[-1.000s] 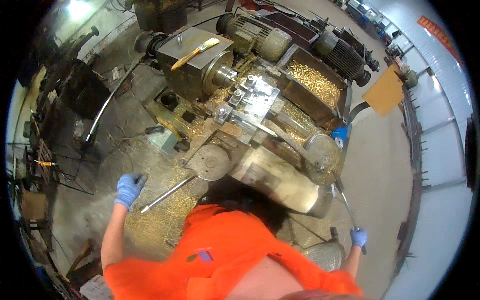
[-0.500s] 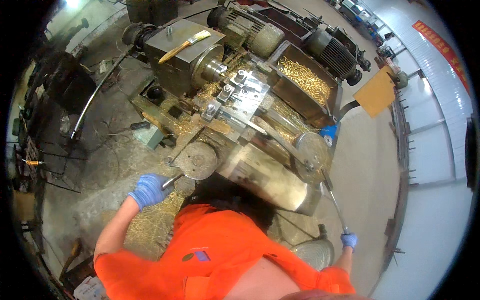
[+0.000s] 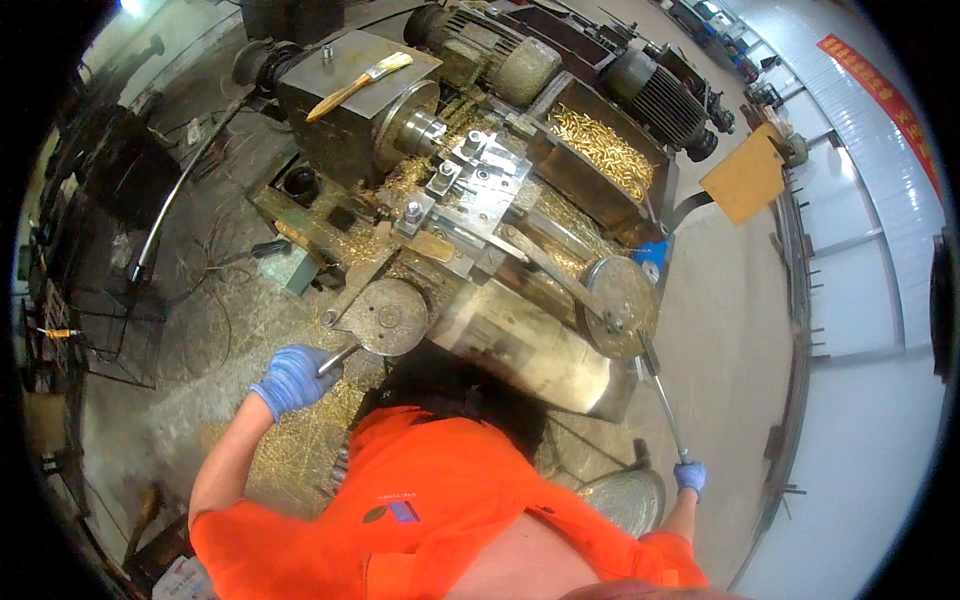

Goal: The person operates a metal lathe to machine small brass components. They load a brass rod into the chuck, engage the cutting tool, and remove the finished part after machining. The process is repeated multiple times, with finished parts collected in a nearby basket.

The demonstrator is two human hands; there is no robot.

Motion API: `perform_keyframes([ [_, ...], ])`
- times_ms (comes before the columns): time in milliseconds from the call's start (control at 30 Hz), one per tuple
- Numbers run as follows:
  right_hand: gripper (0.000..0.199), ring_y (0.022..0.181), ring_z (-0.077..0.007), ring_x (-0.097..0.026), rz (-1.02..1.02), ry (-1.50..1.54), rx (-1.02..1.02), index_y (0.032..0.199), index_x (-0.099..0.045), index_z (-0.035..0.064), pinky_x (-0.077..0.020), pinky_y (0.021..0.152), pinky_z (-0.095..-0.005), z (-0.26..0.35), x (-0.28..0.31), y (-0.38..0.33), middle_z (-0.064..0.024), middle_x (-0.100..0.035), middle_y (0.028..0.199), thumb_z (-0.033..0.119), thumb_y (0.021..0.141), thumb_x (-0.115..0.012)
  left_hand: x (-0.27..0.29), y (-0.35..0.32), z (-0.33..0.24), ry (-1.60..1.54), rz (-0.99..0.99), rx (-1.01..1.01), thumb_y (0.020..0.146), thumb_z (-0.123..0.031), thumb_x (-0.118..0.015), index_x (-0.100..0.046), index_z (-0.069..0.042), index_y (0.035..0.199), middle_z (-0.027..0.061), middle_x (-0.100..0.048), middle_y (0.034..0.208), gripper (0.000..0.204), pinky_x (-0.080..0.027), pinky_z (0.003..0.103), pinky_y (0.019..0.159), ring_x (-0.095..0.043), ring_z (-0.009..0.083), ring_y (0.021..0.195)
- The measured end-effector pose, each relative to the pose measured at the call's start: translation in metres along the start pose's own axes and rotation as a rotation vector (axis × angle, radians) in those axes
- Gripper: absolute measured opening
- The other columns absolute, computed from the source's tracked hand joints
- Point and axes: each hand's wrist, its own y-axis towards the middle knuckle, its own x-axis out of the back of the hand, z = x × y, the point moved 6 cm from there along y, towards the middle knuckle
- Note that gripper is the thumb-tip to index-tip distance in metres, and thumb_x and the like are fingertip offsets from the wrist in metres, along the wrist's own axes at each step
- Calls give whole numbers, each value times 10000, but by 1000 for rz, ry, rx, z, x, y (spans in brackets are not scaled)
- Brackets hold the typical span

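Observation:
My left hand (image 3: 292, 380), in a blue knit glove, is closed around a short metal lever handle (image 3: 338, 359) beside the left round disc (image 3: 384, 318) of a small lathe. On the right, my gloved right hand (image 3: 689, 477) grips the end of a long metal lever (image 3: 664, 402), which runs up to a larger disc (image 3: 620, 307). Beyond both levers lies the tool slide (image 3: 490, 180) with bolted tool blocks. It sits close to the shiny chuck (image 3: 421, 132) on the headstock (image 3: 335, 95). Brass chips cover the slide and bed.
A wood-handled brush (image 3: 360, 86) lies on the headstock. Behind the slide, a metal bin (image 3: 600, 150) holds many small brass pieces. Electric motors (image 3: 655, 98) stand at the back. A tan board (image 3: 745, 182) hangs at right. Brass shavings (image 3: 290, 450) litter the floor.
The whole view has shifted slightly, so the machine appears a little farther left and up. Both hands keep hold of their levers, with little visible movement.

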Motion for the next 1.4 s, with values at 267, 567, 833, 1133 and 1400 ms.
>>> perform_keyframes([
  [267,315,762,-356,-636,22,64,-59,771,-674,10,-491,671,-417,-4,-7,-8,-224,-626,770,301,655,-637,1,0,1,36,13,4,799,-347,-531,-605,-69,735,191,-579,663,295,-441,443,598,-565,373,636],
  [567,341,741,-349,-639,32,22,-99,783,-662,-8,-493,652,-409,-18,-28,-10,-224,-633,760,306,652,-645,-2,1,4,2,-20,-51,795,-341,-529,-607,-79,754,190,-582,678,276,-440,451,606,-567,375,657],
  [833,347,760,-350,-640,60,93,-146,769,-661,-12,-500,660,-425,-4,-5,-37,-237,-631,788,300,618,-666,5,0,1,17,16,-6,793,-348,-525,-615,-91,766,186,-587,675,274,-443,450,609,-570,372,652],
  [1133,444,866,-342,-624,147,75,-192,856,-672,14,-492,762,-402,-11,-15,-41,-220,-633,907,397,631,-665,-1,2,9,-32,-66,-61,774,-355,-574,-607,-63,708,198,-569,640,302,-442,436,568,-556,381,604],
  [1400,424,847,-346,-624,152,52,-173,836,-673,23,-493,738,-411,-8,-19,-58,-216,-633,901,401,643,-660,2,3,5,5,8,-24,791,-355,-545,-610,-83,756,185,-575,652,282,-438,444,586,-560,374,626],
])
